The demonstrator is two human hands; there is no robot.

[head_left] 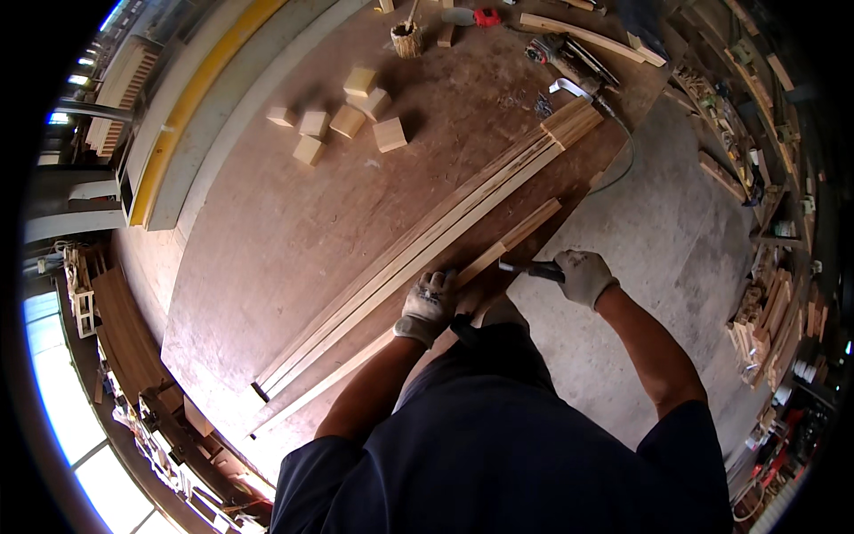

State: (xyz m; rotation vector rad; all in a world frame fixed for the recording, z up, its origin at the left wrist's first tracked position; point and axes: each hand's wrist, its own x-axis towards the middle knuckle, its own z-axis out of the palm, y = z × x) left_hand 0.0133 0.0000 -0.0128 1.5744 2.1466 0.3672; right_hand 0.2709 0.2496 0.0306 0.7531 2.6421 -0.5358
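Observation:
My left hand [429, 305], in a grey work glove, presses down on a long thin wooden strip [525, 230] that lies along the near edge of the brown workbench [267, 240]. My right hand [583, 274], also gloved, grips a dark-handled tool [527, 267] whose tip meets the strip's edge just right of my left hand. A bundle of long wooden slats [427, 240] lies parallel to the strip, just beyond it.
Several small wooden blocks [342, 116] sit at the bench's far side. A small round holder [406, 38], power tools [556, 55] and offcuts lie at the far end. Concrete floor [676, 249] is to the right, with shelves of wood pieces [774, 311] beyond.

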